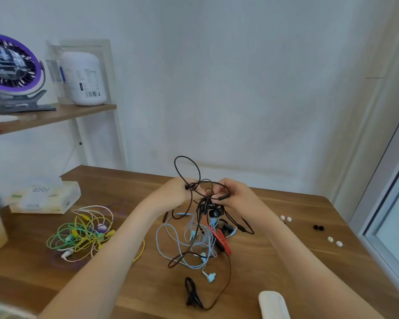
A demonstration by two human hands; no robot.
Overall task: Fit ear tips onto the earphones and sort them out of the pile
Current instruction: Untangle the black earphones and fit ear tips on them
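Both my hands are raised above the wooden table (129,284), each pinching a dark brown earphone cord (187,171) that loops up between them. My left hand (174,192) grips the cord at its loop. My right hand (236,194) pinches a strand near a black inline piece. Below them hangs and lies a tangled pile (200,238) of black, light blue, white and red earphones. A light blue earbud (210,277) lies at the pile's near edge. Loose white ear tips (285,218) and black ear tips (318,227) lie to the right, with more white ear tips (334,241) nearer the window.
A sorted bunch of green, yellow and white earphones (83,233) lies at the left. A tissue box (44,199) sits behind it. A white case (273,305) lies at the near edge. A shelf (55,116) holds a purple fan (9,65) and a white jar (83,78).
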